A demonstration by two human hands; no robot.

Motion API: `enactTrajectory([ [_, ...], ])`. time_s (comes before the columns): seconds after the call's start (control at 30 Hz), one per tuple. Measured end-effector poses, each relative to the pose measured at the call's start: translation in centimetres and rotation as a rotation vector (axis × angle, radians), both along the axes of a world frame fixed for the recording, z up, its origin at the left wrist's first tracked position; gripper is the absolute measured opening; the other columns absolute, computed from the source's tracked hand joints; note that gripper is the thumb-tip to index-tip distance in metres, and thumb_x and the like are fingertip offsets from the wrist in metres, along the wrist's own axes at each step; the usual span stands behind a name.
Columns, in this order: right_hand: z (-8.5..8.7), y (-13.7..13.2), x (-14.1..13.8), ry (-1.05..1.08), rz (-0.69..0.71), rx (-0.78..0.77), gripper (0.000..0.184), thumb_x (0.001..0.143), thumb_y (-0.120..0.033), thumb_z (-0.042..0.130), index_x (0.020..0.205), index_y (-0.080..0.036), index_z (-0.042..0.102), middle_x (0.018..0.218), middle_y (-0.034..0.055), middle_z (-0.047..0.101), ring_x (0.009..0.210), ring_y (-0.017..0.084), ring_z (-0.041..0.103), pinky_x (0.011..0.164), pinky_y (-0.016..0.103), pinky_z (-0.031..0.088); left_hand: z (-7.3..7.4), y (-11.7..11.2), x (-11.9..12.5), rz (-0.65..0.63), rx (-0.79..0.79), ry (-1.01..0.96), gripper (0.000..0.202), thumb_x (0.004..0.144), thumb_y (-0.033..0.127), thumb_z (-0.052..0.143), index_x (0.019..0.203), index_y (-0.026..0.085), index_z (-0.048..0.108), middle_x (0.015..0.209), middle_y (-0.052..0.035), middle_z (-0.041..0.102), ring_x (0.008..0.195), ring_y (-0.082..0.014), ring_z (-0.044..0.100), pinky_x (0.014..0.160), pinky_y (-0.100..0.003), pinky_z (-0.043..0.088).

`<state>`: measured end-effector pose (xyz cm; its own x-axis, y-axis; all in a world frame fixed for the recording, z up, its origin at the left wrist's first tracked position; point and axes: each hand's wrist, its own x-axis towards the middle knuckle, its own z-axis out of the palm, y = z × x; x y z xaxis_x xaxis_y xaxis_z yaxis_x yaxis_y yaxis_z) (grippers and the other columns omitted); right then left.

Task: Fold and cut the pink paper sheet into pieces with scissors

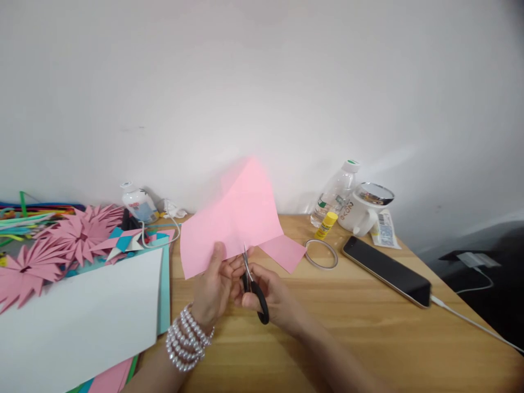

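Observation:
A large sheet of pink paper (241, 213) stands tilted up toward the wall. My left hand (213, 281) pinches its lower edge, thumb on the near face; a pearl bracelet (188, 339) wraps that wrist in several rows. In my right hand (270, 295) is a pair of scissors (257, 299) with black handles, fingers closed around them. The blades point away from me and meet the sheet's lower edge, just right of my left thumb. On the table under the sheet's right side lies a smaller pink paper piece (285, 252).
Right of the paper are a silver ring (321, 254), a glue stick (326, 225), a plastic bottle (335, 194), a white mug (360, 210) and a phone (387, 270) on its cable. At left lie white paper (90, 322), folded pink paper flowers (79, 237) and a white bottle (139, 203).

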<state>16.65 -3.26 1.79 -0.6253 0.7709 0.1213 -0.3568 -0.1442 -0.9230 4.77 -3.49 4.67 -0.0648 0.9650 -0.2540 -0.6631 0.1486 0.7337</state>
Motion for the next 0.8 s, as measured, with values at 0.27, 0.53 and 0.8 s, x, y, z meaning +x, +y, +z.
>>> enactTrajectory([
  [0.27, 0.11, -0.15, 0.1, -0.009, 0.005, -0.058, 0.057, 0.055, -0.049, 0.08, 0.085, -0.023, 0.039, 0.066, -0.005, 0.052, 0.058, 0.011, 0.047, 0.057, 0.025, 0.034, -0.28, -0.08, 0.32, 0.026, 0.013, -0.02, 0.03, 0.08, 0.04, 0.058, 0.093, 0.015, 0.068, 0.09, -0.0105, 0.074, 0.093, -0.026, 0.067, 0.088, -0.038, 0.048],
  [0.53, 0.08, 0.09, 0.13, -0.031, -0.028, -0.034, 0.055, 0.057, -0.05, 0.078, 0.084, -0.022, 0.04, 0.064, -0.0056, 0.047, 0.058, 0.011, 0.045, 0.059, 0.026, 0.034, -0.4, 0.06, 0.26, 0.043, 0.04, -0.024, 0.029, 0.081, 0.038, 0.058, 0.092, 0.013, 0.068, 0.089, -0.011, 0.074, 0.089, -0.0256, 0.068, 0.089, -0.038, 0.048],
  [0.8, 0.16, 0.2, 0.21, -0.05, -0.03, -0.018, 0.056, 0.055, -0.05, 0.079, 0.083, -0.022, 0.039, 0.067, -0.0042, 0.048, 0.062, 0.012, 0.045, 0.059, 0.025, 0.034, -0.52, 0.13, 0.18, 0.069, 0.035, -0.032, 0.03, 0.08, 0.037, 0.06, 0.096, 0.011, 0.067, 0.093, -0.0116, 0.073, 0.09, -0.0262, 0.068, 0.088, -0.038, 0.048],
])
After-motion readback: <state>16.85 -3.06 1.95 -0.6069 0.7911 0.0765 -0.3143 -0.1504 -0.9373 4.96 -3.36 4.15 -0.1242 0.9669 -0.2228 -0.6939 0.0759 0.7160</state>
